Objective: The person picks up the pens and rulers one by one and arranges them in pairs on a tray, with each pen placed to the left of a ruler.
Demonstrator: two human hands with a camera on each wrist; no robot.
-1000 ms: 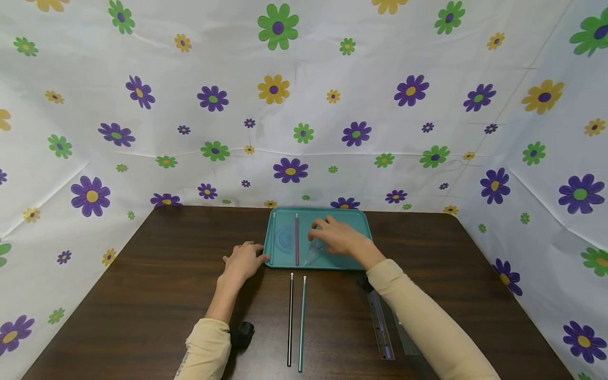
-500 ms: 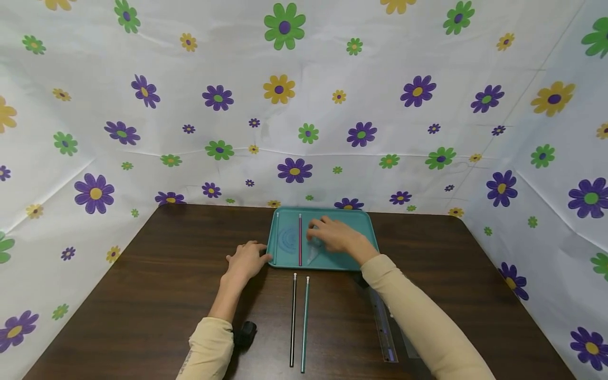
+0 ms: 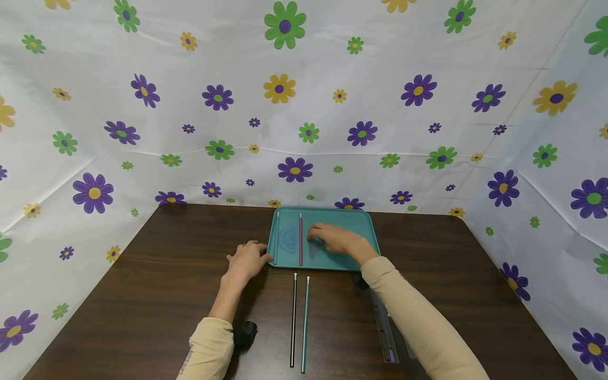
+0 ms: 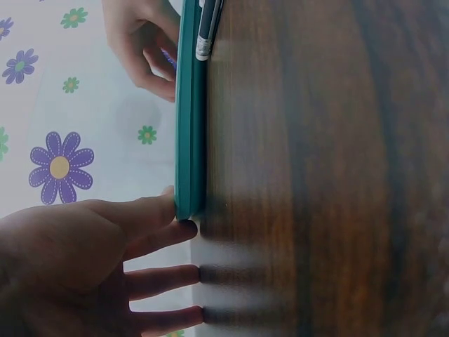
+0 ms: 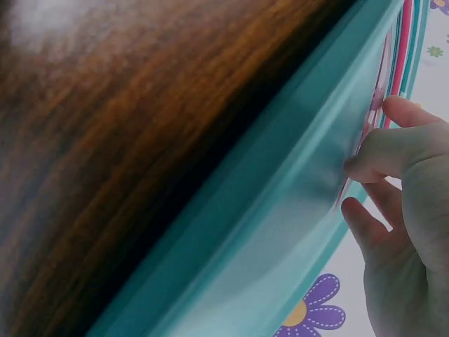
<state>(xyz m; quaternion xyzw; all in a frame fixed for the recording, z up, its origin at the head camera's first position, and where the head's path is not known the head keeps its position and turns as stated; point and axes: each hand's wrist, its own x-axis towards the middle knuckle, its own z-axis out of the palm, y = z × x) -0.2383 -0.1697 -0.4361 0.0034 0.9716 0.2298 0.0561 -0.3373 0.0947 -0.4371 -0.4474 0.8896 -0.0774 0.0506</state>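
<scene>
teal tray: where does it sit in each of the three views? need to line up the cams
Head: teal tray at centre, at the table's far edge, right hand on it.
Left wrist: seen edge-on, a vertical teal strip left of centre, left hand touching its corner.
Right wrist: its rim runs diagonally from lower left to upper right.
Shared landmark: the dark wooden table, in all three.

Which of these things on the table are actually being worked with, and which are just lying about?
Being worked with:
- teal plastic tray, its corner touched by the left hand
- clear plastic set square in the tray, under the right hand

Lying about:
- red pencil and clear protractor, in the tray
- black pencil and teal pencil, on the table
- clear ruler, beside the right sleeve
</scene>
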